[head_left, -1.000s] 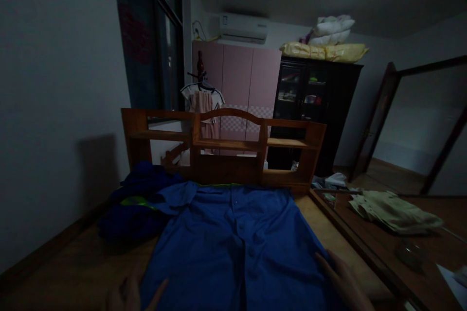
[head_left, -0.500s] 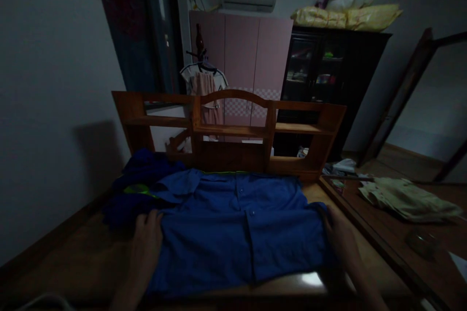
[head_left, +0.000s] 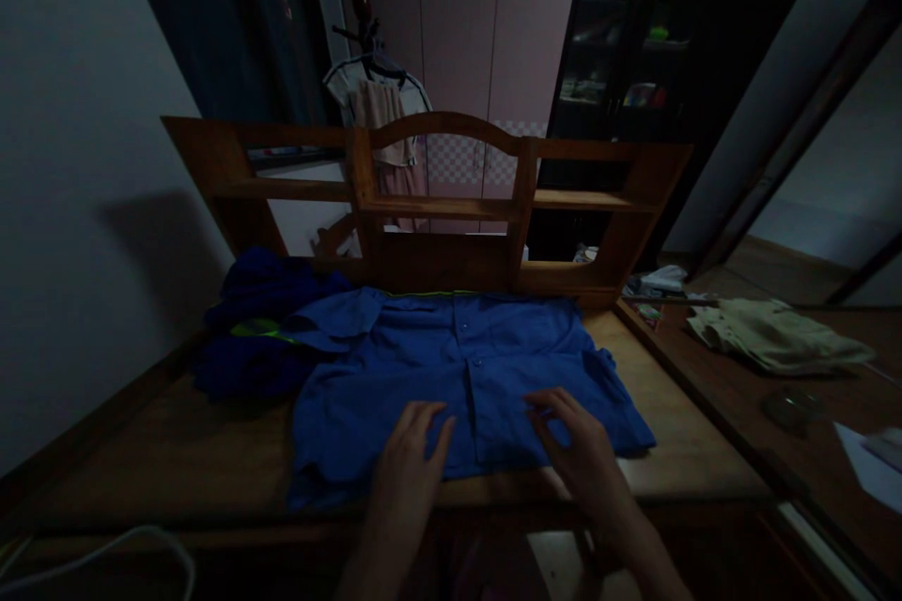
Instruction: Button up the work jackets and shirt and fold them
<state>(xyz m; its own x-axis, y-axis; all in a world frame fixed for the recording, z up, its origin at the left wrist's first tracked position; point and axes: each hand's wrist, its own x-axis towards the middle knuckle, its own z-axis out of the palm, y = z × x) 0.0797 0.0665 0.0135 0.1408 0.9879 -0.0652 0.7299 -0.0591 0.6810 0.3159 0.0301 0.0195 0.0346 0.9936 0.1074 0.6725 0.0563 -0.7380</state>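
A blue buttoned shirt [head_left: 395,376] lies spread on the wooden desk [head_left: 211,460], its front folded across itself and its buttons near the middle. Over the lower left half of the cloth is my left hand [head_left: 415,451], thumb and fingers apart and holding nothing. My right hand [head_left: 570,437] is above the lower right half, its fingers curved with a gap to the thumb, also with nothing in it. Whether the fingertips touch the fabric is hard to tell in the dim light. A dark blue bundle of clothing [head_left: 260,366] with a bright green patch sits left of the shirt.
A wooden shelf unit [head_left: 443,207] stands along the desk's back edge. To the right, a lower brown surface holds folded beige cloth [head_left: 775,338], a glass object [head_left: 793,408] and white paper [head_left: 870,465]. A white cable [head_left: 155,535] curves at the lower left.
Both hands have let go of the shirt's left and right sides and moved inward over its middle. The shirt's lower part now lies on the desk. The view has tilted down.
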